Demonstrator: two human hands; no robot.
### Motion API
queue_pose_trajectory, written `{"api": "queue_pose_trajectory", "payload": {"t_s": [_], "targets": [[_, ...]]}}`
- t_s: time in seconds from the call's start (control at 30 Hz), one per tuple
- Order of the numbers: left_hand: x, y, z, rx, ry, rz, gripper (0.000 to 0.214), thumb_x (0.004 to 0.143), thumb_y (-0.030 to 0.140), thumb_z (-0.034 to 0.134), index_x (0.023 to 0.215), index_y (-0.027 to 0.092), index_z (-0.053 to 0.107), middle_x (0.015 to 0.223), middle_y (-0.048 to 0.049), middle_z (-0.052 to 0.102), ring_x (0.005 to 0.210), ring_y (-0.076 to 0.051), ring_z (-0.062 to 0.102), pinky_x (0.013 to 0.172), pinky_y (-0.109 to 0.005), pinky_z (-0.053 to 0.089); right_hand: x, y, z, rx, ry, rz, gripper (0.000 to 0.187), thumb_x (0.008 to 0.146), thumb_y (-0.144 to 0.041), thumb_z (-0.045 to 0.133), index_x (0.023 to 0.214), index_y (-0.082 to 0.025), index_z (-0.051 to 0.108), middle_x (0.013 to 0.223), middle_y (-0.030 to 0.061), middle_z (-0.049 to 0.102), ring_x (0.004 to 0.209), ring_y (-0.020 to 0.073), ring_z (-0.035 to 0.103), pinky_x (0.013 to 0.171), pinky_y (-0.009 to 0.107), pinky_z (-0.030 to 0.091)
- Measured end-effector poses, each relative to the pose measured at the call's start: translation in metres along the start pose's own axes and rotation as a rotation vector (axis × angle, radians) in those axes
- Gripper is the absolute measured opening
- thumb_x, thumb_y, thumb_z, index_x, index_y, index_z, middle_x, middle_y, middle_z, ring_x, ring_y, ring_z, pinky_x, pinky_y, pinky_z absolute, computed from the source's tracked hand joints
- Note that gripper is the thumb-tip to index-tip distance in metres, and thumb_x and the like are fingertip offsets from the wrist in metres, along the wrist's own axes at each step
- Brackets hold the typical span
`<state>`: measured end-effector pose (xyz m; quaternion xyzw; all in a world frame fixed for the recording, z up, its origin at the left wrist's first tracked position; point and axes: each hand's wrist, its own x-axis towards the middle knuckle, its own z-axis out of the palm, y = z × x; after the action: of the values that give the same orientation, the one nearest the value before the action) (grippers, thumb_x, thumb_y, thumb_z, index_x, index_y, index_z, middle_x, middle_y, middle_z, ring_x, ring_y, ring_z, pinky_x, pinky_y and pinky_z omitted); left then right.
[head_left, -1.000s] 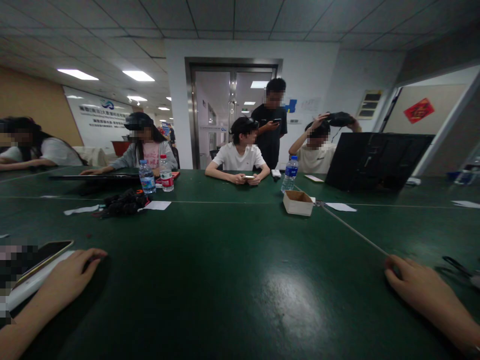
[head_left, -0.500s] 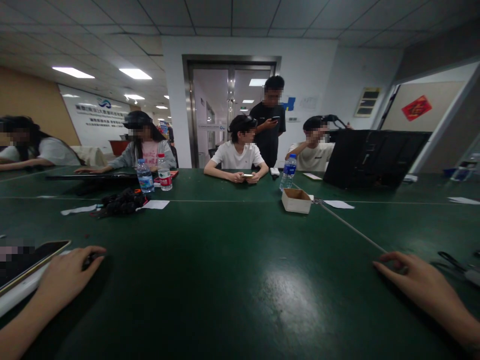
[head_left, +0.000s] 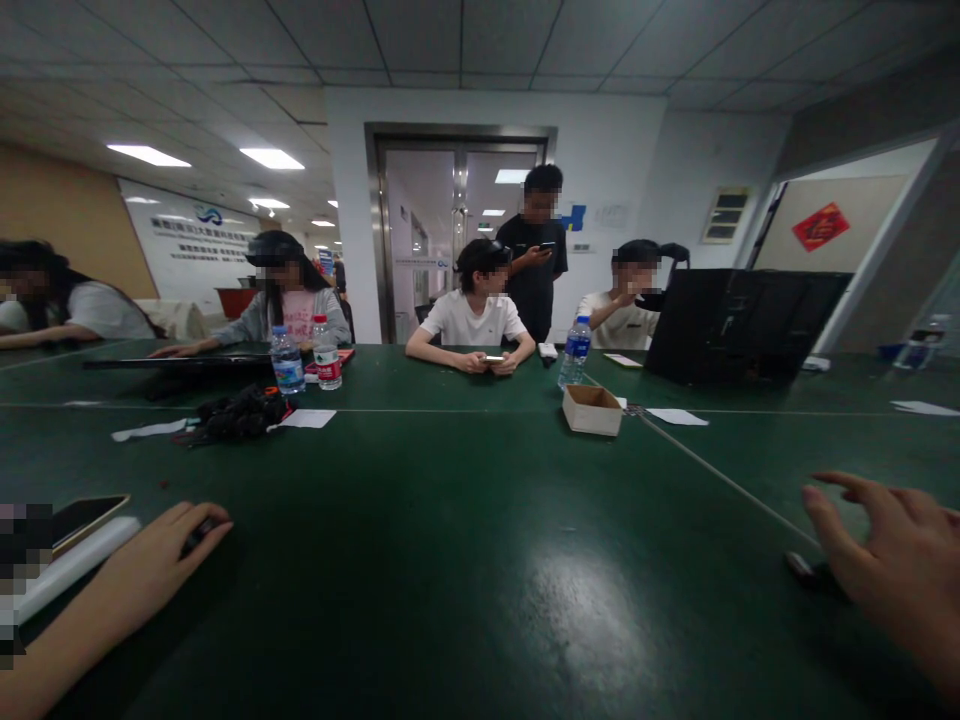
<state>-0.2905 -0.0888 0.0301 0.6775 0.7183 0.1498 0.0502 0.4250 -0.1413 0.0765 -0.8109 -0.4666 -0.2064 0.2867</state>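
Observation:
At the left, my left hand [head_left: 169,550] rests on the green table, its fingers curled round a small dark object [head_left: 196,537] whose kind I cannot make out. Beside that wrist lie a phone [head_left: 88,522] and a long white object [head_left: 79,570]. My right hand [head_left: 892,545] is lifted at the right edge, thumb and fingers apart, with nothing seen between them. Just below its thumb, a small dark, shiny object [head_left: 802,568] lies on the table, partly hidden by the hand.
Farther off are an open box [head_left: 592,410], water bottles [head_left: 576,352], a bundle of black gear [head_left: 236,412], paper slips [head_left: 677,416] and a large black case or screen [head_left: 750,325]. Several people sit or stand across the green table [head_left: 450,540].
My right hand has risen off the table and moved right, its fingers spreading; a small dark object now shows beneath it. My left hand has shifted slightly right in view.

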Motion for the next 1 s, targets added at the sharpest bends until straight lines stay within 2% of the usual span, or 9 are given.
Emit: {"api": "queue_pose_trajectory", "payload": {"t_s": [0.07, 0.13, 0.3, 0.43, 0.47, 0.57, 0.7, 0.9, 1.0], "targets": [[0.007, 0.010, 0.006, -0.027, -0.020, 0.068, 0.040, 0.080, 0.047, 0.040, 0.099, 0.019, 0.061, 0.103, -0.0093, 0.062, 0.095, -0.024, 0.060, 0.092, -0.040, 0.044, -0.002, -0.019, -0.005, -0.031, 0.126, -0.124, 0.055, 0.079, -0.054, 0.026, 0.108, -0.018, 0.056, 0.108, 0.0186, 0.055, 0.110, 0.0392, 0.042, 0.090, 0.055, 0.032], [0.016, 0.028, 0.014, -0.046, -0.042, 0.136, 0.038, 0.081, 0.046, 0.041, 0.099, 0.020, 0.061, 0.102, -0.0086, 0.061, 0.092, -0.023, 0.060, 0.089, -0.038, 0.045, -0.009, -0.050, -0.008, 0.060, 0.134, -0.260, 0.046, 0.081, -0.048, 0.029, 0.103, -0.019, 0.057, 0.099, 0.0149, 0.058, 0.102, 0.0355, 0.046, 0.087, 0.051, 0.035], [0.038, 0.111, 0.041, -0.128, -0.043, 0.339, 0.035, 0.086, 0.044, 0.037, 0.100, 0.021, 0.059, 0.103, -0.0070, 0.057, 0.090, -0.019, 0.057, 0.081, -0.034, 0.045, -0.047, -0.162, 0.006, 0.480, -0.367, -0.672, 0.019, 0.083, -0.033, 0.043, 0.088, -0.025, 0.060, 0.089, 0.0054, 0.060, 0.090, 0.0249, 0.051, 0.080, 0.038, 0.039], [0.058, 0.196, 0.063, -0.274, -0.062, 0.382, 0.031, 0.087, 0.041, 0.038, 0.090, 0.018, 0.059, 0.095, -0.0102, 0.058, 0.085, -0.019, 0.055, 0.075, -0.033, 0.043, -0.081, -0.250, 0.049, 0.701, -0.871, -0.544, 0.024, 0.079, -0.033, 0.054, 0.101, -0.025, 0.057, 0.087, 0.0028, 0.060, 0.085, 0.0209, 0.053, 0.073, 0.034, 0.042], [0.064, 0.215, 0.069, -0.349, -0.022, 0.334, 0.032, 0.088, 0.040, 0.034, 0.085, 0.018, 0.057, 0.091, -0.0108, 0.057, 0.083, -0.020, 0.055, 0.076, -0.034, 0.042, -0.085, -0.269, 0.063, 0.706, -0.943, -0.476, 0.029, 0.074, -0.034, 0.060, 0.101, -0.024, 0.057, 0.084, 0.0027, 0.059, 0.084, 0.0211, 0.053, 0.071, 0.033, 0.042], [0.084, 0.265, 0.088, -0.718, 0.093, 0.013, 0.036, 0.091, 0.038, 0.023, 0.081, 0.019, 0.051, 0.083, -0.0093, 0.056, 0.080, -0.020, 0.054, 0.074, -0.034, 0.041, -0.091, -0.310, 0.102, 0.837, -0.951, -0.336, 0.033, 0.065, -0.028, 0.068, 0.093, -0.020, 0.055, 0.080, 0.0007, 0.056, 0.077, 0.0173, 0.052, 0.068, 0.029, 0.042], [0.099, 0.298, 0.107, -1.117, 0.167, -0.237, 0.034, 0.091, 0.042, 0.027, 0.078, 0.020, 0.050, 0.079, -0.0057, 0.056, 0.078, -0.020, 0.055, 0.072, -0.032, 0.042, -0.089, -0.327, 0.132, 1.137, -0.855, -0.202, 0.024, 0.065, -0.014, 0.061, 0.087, -0.018, 0.051, 0.073, -0.0033, 0.054, 0.067, 0.0115, 0.051, 0.063, 0.024, 0.040], [0.103, 0.307, 0.122, -1.388, 0.123, -0.283, 0.026, 0.087, 0.040, 0.039, 0.086, 0.018, 0.053, 0.087, -0.0063, 0.058, 0.084, -0.019, 0.057, 0.078, -0.032, 0.044, -0.085, -0.317, 0.132, 1.174, -0.777, -0.102, 0.025, 0.067, -0.019, 0.059, 0.092, -0.019, 0.056, 0.064, -0.0058, 0.050, 0.059, 0.0110, 0.048, 0.054, 0.023, 0.038], [0.106, 0.308, 0.127, -1.448, 0.117, -0.251, 0.021, 0.084, 0.035, 0.044, 0.091, 0.018, 0.055, 0.089, -0.0056, 0.059, 0.087, -0.018, 0.057, 0.080, -0.031, 0.044, -0.081, -0.314, 0.128, 1.116, -0.743, -0.142, 0.024, 0.066, -0.022, 0.061, 0.090, -0.019, 0.059, 0.064, -0.0046, 0.051, 0.059, 0.0116, 0.048, 0.056, 0.024, 0.038]]}}
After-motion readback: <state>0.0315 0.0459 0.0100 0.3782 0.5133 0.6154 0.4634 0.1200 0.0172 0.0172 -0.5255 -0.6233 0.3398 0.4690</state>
